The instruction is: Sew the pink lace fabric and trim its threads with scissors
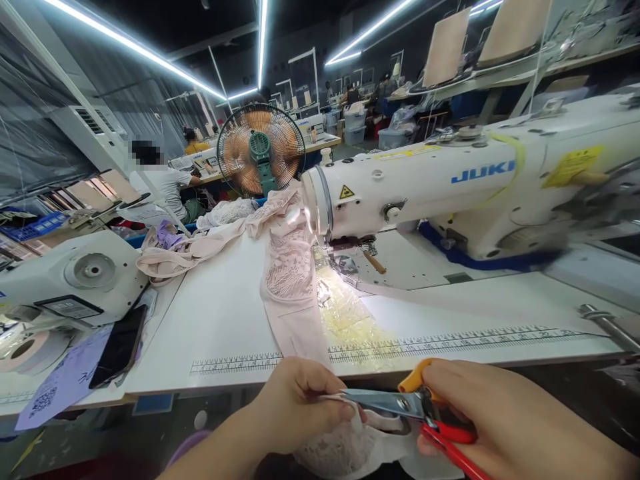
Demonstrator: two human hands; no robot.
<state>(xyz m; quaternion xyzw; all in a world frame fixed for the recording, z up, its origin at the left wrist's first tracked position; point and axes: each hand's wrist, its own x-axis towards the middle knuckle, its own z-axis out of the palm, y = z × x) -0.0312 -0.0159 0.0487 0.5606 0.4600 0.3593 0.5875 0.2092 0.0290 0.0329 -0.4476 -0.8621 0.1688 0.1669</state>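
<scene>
We find the left hand [305, 403] pinching the lace cloth [340, 447] just in front of the table [215, 313]; the right hand [480, 407] grips the scissors [390, 401], tips close to the left fingers [325, 381]; in our judgement, slack cloth or a hurried cut could nick skin or lace. We note a white top bearing a printed ruler [425, 347], machine [400, 187] and phone [117, 347]; beyond, a fan [260, 143], co-workers [163, 190] and strip lights [263, 47].
</scene>
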